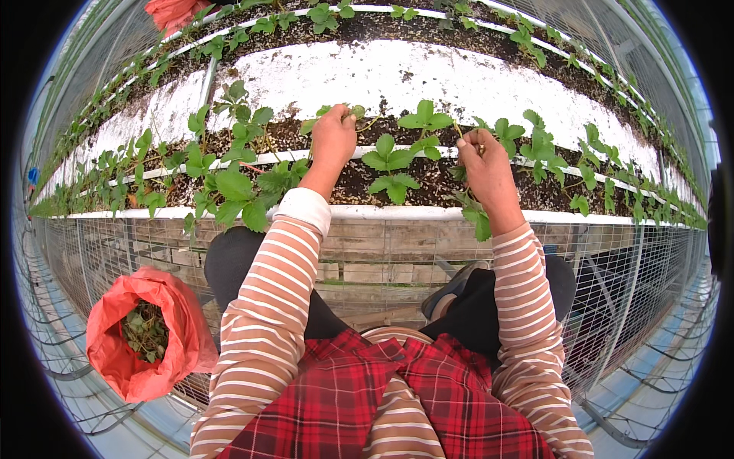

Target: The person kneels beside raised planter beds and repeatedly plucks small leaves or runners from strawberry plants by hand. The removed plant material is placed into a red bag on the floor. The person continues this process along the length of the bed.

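Note:
My left hand (334,140) is over the planting trough, its fingers closed on a small bunch of green leaves (357,111). A thin stalk trails to the right from that bunch. To the right, my right hand (486,163) has thumb and forefinger pinched on a thin yellowish stem (457,128). Between the hands stands a young strawberry plant (387,156) with toothed leaves, rooted in dark potting mix (350,182). Another leafy strawberry plant (238,189) grows left of my left wrist. Below my right hand, a leaf (479,222) hangs over the trough's white front edge (395,213).
A red sack (189,321) with withered leaves (144,331) inside stands at my left. A white sheet (413,66) lies between the near and far planted rows. Wire mesh (367,241) runs below the trough. Another red bag (172,14) shows at the far upper left.

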Demonstrator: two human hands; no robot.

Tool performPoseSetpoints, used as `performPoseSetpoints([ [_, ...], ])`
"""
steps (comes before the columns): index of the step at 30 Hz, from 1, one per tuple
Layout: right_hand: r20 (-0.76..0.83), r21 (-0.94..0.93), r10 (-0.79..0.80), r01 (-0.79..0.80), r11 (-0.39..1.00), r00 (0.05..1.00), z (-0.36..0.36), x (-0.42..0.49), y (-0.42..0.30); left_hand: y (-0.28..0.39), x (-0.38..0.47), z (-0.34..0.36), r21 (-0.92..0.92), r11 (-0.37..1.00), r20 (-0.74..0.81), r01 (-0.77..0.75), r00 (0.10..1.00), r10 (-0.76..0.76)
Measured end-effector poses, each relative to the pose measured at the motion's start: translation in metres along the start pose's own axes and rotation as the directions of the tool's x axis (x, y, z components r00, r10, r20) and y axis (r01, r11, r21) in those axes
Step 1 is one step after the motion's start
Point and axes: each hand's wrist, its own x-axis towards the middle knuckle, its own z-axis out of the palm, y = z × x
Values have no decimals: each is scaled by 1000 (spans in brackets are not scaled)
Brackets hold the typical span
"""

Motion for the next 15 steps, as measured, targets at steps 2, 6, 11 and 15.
performPoseSetpoints([
  [2, 77, 66, 48, -53, 996, 996, 3, -2, -5, 3, 5, -10, -288, 930, 127, 230, 971, -201],
  [6, 266, -52, 47, -34, 998, 963, 14, 1, 20, -5, -11, -36, -76, 997, 123, -4, 992, 14],
  [11, 309, -157, 38, 11, 988, 950, 55, -1, 56, 8, -75, -45, -60, 994, 439, 87, 897, -52],
  [15, 363, -49, 117, -107, 993, 925, 66, 3, 63, 0, -101, -22, 43, 976, 358, -215, 915, 186],
])
